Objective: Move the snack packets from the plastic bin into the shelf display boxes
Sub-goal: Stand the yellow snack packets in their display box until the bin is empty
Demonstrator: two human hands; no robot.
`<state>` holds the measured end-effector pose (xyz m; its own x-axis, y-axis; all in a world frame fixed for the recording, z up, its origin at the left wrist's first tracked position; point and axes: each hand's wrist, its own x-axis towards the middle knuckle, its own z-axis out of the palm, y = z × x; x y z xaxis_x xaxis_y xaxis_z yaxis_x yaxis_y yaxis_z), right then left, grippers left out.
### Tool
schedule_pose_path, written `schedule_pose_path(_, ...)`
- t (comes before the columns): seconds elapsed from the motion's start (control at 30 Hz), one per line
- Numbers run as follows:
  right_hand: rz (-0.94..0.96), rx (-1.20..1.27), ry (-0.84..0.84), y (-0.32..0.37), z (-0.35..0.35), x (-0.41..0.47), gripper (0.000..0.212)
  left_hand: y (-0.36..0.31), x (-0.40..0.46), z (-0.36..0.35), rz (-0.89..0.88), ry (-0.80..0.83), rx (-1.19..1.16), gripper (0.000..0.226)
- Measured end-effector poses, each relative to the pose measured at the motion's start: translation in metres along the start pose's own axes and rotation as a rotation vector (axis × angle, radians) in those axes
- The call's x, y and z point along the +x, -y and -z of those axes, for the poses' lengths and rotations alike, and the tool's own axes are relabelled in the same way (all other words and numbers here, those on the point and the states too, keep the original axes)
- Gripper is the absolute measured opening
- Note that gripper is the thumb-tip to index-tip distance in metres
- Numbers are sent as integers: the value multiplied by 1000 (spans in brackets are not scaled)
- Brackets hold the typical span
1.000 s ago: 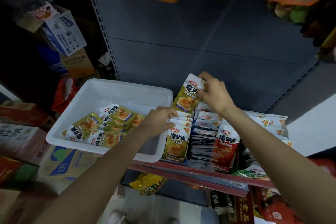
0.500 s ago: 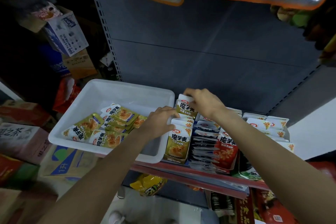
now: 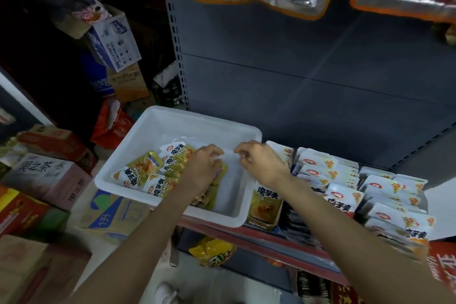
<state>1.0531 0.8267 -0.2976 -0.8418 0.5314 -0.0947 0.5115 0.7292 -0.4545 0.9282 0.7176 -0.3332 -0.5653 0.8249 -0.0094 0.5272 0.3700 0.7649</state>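
1. Left hand (image 3: 203, 168) rests curled on the snack packets (image 3: 148, 170) inside the plastic bin (image 3: 172, 118) – pinch one cleanly
2. Right hand (image 3: 259, 160), loosely curled and holding nothing, hovers over the bin's right wall – display boxes (image 3: 265, 212) sit just right

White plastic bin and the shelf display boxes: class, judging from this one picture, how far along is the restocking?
Done: the display boxes already stand packed with upright packets. In hand: both the left hand and the right hand are over the white bin, the left on the yellow packets; whether it grips one is unclear. Left: a loose pile of those packets lies in the bin.
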Motion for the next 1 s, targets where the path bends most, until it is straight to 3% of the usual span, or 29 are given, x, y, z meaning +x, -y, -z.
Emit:
schedule_pose_path(0.13,-17,118,62,26,-40,28,36,55,9,38,132,-48,296,27)
schedule_pose_path(0.33,-88,136,220,56,-97,75,60,121,27,74,338,207,634,55)
schedule_pose_path(0.47,-69,-15,418,65,-120,94,71,144,35,84,194,398,971,69)
schedule_pose_path(0.57,-147,-84,464,66,-132,98,63,152,38,82,80,377,1151,63)
schedule_pose_path(0.87,-203,-160,406,64,-130,94,51,156,48,84,-10,337,1276,72)
schedule_pose_path(1.0,-207,-125,424,67,-124,95,49,140,58,90,-60,221,1158,37)
